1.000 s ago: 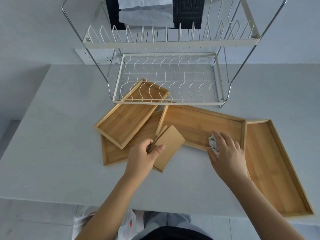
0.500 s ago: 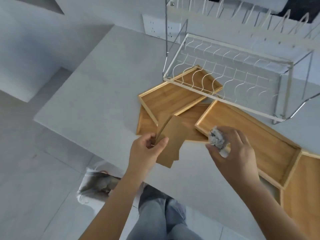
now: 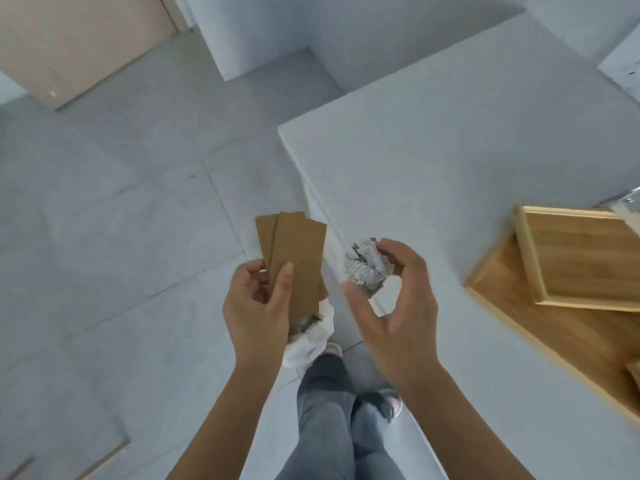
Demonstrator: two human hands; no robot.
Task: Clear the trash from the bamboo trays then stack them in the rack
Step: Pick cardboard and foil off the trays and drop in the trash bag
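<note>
My left hand (image 3: 258, 306) pinches two brown cardboard pieces (image 3: 294, 258), held upright off the table's left edge above the floor. My right hand (image 3: 398, 306) holds a crumpled grey-white paper ball (image 3: 365, 268) in its fingertips over the table's near corner. At the right edge, a small bamboo tray (image 3: 581, 261) lies on top of a larger bamboo tray (image 3: 540, 327). The rack is out of view.
A white trash bag (image 3: 311, 337) sits on the grey tiled floor below my left hand, beside the white table (image 3: 450, 150). My legs in grey jeans (image 3: 332, 417) stand at the table's edge. A beige door panel (image 3: 69, 39) is at the far left.
My view has swung left and down, away from the rack. Both hands carried the cardboard and the paper ball off the trays, towards the table's edge above the bag.
</note>
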